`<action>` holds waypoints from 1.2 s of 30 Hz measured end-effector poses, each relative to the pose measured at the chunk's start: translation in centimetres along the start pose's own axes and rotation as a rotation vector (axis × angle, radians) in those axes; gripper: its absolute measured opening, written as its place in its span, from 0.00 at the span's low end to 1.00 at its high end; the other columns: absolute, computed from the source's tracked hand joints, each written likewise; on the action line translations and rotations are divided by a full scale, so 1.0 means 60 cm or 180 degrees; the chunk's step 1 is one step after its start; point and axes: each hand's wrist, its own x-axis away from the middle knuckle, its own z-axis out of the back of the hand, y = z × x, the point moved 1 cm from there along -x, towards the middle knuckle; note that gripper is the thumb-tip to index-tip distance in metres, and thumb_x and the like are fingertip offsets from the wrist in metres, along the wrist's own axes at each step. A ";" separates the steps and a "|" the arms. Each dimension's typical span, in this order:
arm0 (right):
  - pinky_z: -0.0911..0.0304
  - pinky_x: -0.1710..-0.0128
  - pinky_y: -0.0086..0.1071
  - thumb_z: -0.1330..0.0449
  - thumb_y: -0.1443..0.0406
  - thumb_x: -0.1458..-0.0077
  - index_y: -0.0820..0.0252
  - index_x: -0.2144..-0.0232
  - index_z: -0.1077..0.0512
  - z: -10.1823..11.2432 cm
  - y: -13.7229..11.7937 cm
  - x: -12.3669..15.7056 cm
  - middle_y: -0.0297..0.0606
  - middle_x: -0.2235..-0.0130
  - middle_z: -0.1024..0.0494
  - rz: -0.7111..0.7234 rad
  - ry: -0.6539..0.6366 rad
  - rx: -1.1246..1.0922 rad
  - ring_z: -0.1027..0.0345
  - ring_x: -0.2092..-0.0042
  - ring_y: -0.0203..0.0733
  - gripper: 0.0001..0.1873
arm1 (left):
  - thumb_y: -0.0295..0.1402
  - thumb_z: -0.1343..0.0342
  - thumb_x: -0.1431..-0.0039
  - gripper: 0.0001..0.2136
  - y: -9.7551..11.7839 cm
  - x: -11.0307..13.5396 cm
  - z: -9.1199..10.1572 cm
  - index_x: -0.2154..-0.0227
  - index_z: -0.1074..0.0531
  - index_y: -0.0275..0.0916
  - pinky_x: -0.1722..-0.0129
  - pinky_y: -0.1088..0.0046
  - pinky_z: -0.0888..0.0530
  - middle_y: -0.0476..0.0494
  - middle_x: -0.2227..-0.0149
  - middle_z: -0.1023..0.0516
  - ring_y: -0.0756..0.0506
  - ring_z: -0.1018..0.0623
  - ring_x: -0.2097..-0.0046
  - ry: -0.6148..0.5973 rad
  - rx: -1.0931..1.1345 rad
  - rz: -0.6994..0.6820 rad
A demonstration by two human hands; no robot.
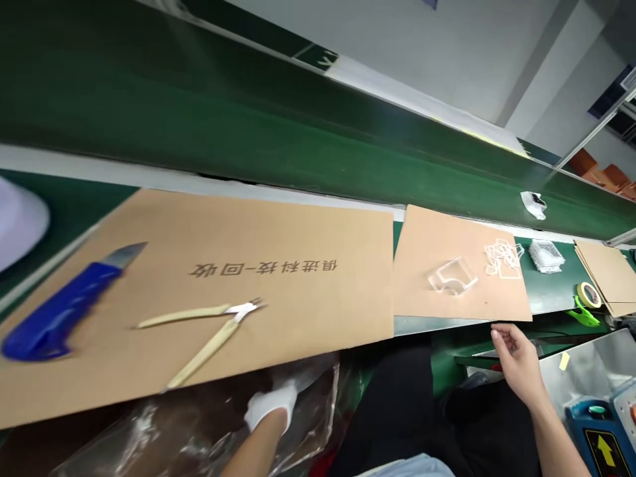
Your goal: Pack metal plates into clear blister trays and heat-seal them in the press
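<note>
My left hand [271, 405] wears a white glove and rests on a crumpled clear plastic bag [199, 430] below the near edge of a large brown cardboard sheet [308, 238]. On that sheet lie a blurred blue utility knife [64, 306] and pale-handled side cutters [209, 334]. My right hand [517, 361] is bare, with its fingers curled and holding nothing, just below the corner of a second cardboard sheet [437, 258]. A clear moulded plastic piece [452, 278] and a heap of thin clear offcuts [503, 260] lie on that second sheet.
A green conveyor belt [278, 106] runs along the far side. On the green bench mat are a stack of clear parts [546, 256], a yellow tape roll [589, 295] and green-handled snips [582, 313]. A metal tray [586, 371] and a blue device [599, 430] sit at lower right.
</note>
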 end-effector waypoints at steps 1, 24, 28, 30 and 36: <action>0.25 0.55 0.40 0.41 0.45 0.32 0.58 0.54 0.20 0.001 0.000 -0.028 0.47 0.58 0.15 0.0069 0.0072 0.0156 0.21 0.58 0.50 0.24 | 0.50 0.55 0.39 0.40 -0.010 -0.005 0.000 0.36 0.32 0.17 0.51 0.43 0.21 0.09 0.43 0.23 0.15 0.22 0.40 0.0075 -0.0039 0.0227; 0.31 0.56 0.38 0.40 0.45 0.36 0.56 0.63 0.24 0.117 -0.074 -0.304 0.43 0.58 0.16 0.0900 0.0379 -0.0188 0.25 0.60 0.46 0.22 | 0.48 0.44 0.42 0.16 0.125 0.230 0.054 0.61 0.13 0.50 0.35 0.60 0.25 0.49 0.51 0.12 0.34 0.17 0.44 -0.0077 0.0622 -0.2016; 0.29 0.44 0.45 0.37 0.45 0.34 0.54 0.62 0.27 0.146 -0.089 -0.240 0.45 0.52 0.16 0.1194 0.0148 -0.1111 0.23 0.45 0.53 0.19 | 0.47 0.46 0.35 0.16 0.243 0.334 0.102 0.57 0.14 0.48 0.47 0.64 0.19 0.48 0.56 0.12 0.39 0.15 0.55 -0.0488 0.0740 -0.2672; 0.29 0.40 0.48 0.36 0.47 0.34 0.53 0.63 0.27 0.154 -0.087 -0.199 0.44 0.51 0.15 0.1126 -0.0107 -0.1649 0.23 0.41 0.54 0.18 | 0.45 0.48 0.31 0.16 0.305 0.372 0.120 0.55 0.16 0.47 0.54 0.66 0.19 0.47 0.59 0.13 0.42 0.16 0.61 -0.0500 0.0898 -0.3008; 0.29 0.37 0.56 0.32 0.45 0.37 0.53 0.63 0.29 0.144 -0.046 -0.081 0.44 0.50 0.14 0.0167 -0.0377 -0.2478 0.20 0.43 0.56 0.21 | 0.42 0.41 0.30 0.13 0.507 0.379 0.086 0.51 0.19 0.41 0.38 0.54 0.27 0.36 0.46 0.17 0.33 0.22 0.39 0.0822 0.0313 -0.4309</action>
